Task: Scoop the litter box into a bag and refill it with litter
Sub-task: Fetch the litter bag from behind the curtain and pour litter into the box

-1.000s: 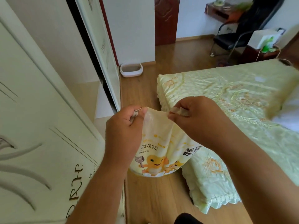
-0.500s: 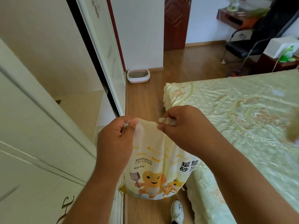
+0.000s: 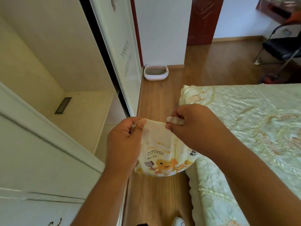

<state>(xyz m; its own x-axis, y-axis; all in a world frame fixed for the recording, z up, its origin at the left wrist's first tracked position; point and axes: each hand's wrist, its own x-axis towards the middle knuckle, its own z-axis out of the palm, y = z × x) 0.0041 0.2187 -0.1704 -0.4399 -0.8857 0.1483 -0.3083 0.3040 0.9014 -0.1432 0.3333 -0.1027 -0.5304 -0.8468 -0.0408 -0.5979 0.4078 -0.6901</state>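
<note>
Head view: a bag of cat litter (image 3: 164,154) was held up at the centre of the frame, above the wooden floor (image 3: 156,198). Its upper edge was stretched between two hands. The left corner was gripped by the left hand (image 3: 123,142), the fingers curled round it and the thumb pressed on top; a thin grey strip was also seen clamped in that grip, though what it was could not be told. The right corner was pinched by the right hand (image 3: 192,126) between thumb and curled fingers, with a crumpled fold of the bag showing at the fingertips. The printed body of the bag hung below both hands.

At the upper centre, the litter box (image 3: 156,72) was set on the floor against the white wall, well apart from the bag. A strip of bare floor ran between them, bounded on the left by the wardrobe's sliding door (image 3: 120,51) and on the right by the bed (image 3: 254,121).
</note>
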